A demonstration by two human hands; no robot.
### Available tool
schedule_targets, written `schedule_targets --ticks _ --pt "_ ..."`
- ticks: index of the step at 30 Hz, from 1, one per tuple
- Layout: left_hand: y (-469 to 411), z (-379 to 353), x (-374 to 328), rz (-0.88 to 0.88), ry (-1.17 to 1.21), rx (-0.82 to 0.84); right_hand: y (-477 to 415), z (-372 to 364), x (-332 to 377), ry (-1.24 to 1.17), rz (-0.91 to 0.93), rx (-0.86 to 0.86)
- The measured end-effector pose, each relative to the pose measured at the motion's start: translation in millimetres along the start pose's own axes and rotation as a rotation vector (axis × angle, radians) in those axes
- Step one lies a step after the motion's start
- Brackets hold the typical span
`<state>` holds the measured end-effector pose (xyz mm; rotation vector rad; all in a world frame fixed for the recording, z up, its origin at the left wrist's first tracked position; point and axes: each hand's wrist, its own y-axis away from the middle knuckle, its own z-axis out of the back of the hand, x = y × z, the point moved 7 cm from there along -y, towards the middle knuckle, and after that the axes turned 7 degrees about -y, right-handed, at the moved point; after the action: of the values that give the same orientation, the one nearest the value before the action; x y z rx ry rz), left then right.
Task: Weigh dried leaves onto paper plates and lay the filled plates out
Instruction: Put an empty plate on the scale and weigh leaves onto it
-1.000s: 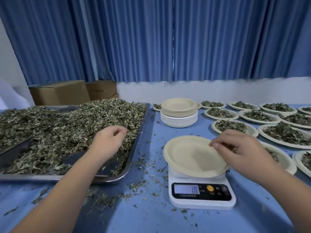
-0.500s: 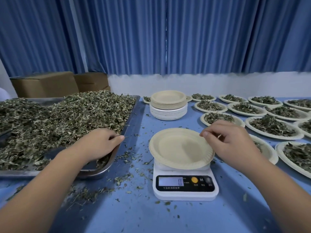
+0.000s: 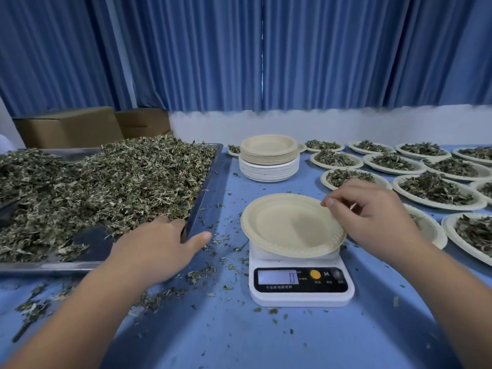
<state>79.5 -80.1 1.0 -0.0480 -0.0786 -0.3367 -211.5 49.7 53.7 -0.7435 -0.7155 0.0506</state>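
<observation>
An empty paper plate (image 3: 287, 225) sits on a white digital scale (image 3: 300, 294) whose display reads 0. My right hand (image 3: 372, 219) holds the plate's far right rim between thumb and curled fingers. To the left, a steel tray (image 3: 205, 187) is heaped with dried leaves (image 3: 119, 182). My left hand (image 3: 157, 246) lies over the tray's front right corner, fingers inside the rim and thumb outside it. The fingertips are hidden.
A stack of empty plates (image 3: 269, 161) stands behind the scale. Several filled plates (image 3: 436, 187) cover the table's right side, close to my right hand. Loose leaf bits (image 3: 202, 270) litter the blue table. Cardboard boxes (image 3: 69, 126) stand behind the tray.
My left hand has drawn back from the leaf pile to the tray's front right corner, and its thumb has spread out. The scale reading went from 18 to 0. My right hand stays at the plate's rim.
</observation>
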Motion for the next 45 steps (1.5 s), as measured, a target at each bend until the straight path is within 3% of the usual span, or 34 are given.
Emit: schedule_targets --ticks 5,8,18,23,31,40,45 --pt "1 2 2 0.096 0.024 -0.039 0 1 2 0.009 0.009 -0.01" --pt "4 -4 -3 0.084 -0.006 0.016 0 0 2 0.013 0.014 -0.007" --pt "12 2 -13 0.082 -0.081 -0.086 0 -1 2 0.032 0.037 -0.008" --pt "7 7 -4 0.109 0.003 -0.132 1 -2 1 0.014 0.024 -0.005" --pt "-11 10 22 0.108 0.339 -0.156 0 2 2 0.03 0.001 -0.016" --pt "-2 35 39 0.167 0.574 -0.404 -1 4 -3 0.018 -0.016 -0.026" --pt "9 65 34 0.161 0.76 -0.652 -2 5 -6 0.002 -0.032 -0.035"
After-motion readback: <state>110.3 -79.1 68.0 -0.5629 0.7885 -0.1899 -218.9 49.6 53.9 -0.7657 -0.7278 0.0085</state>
